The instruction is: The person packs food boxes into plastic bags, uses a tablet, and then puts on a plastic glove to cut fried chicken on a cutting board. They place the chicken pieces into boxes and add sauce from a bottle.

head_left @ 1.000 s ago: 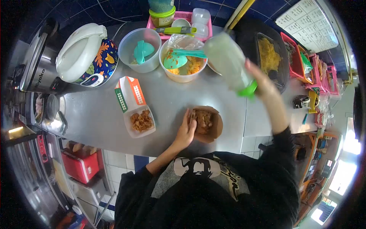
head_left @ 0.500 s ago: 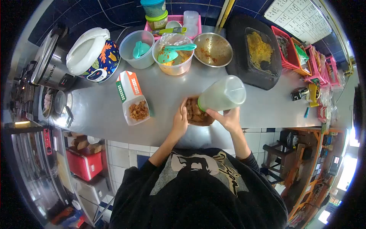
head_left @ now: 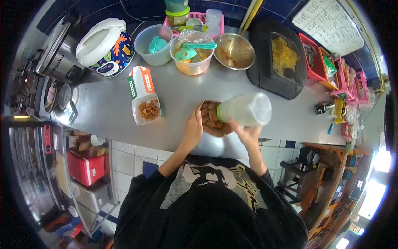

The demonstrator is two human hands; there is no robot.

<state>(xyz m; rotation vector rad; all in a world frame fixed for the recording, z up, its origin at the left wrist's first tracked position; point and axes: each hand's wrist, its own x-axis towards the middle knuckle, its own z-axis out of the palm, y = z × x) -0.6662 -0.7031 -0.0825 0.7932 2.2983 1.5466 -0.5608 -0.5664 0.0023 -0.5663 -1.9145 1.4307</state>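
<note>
My left hand (head_left: 194,128) is closed round the left side of a brown paper food box (head_left: 216,132). Brown pieces of food (head_left: 210,113) lie inside it. In my right hand (head_left: 248,135) is a translucent shaker bottle (head_left: 248,108) with a green rim, tipped on its side. Its green end points left over the box, hiding part of the food. The right fingers are slightly blurred and grip the bottle from below. To the left, an open printed takeaway box (head_left: 143,89) with an orange and green lid holds crumbly fried food (head_left: 149,109).
Along the back stand a patterned rice cooker (head_left: 112,56), a clear tub (head_left: 154,58), a tub with a turquoise scoop (head_left: 192,67) and a steel bowl (head_left: 235,52). A black container with yellow food (head_left: 265,68) and baskets (head_left: 314,60) are at right.
The bottle has shifted slightly right and down, tipped nearer to horizontal over the box. My left hand still holds the box. The whole view has shifted a little.
</note>
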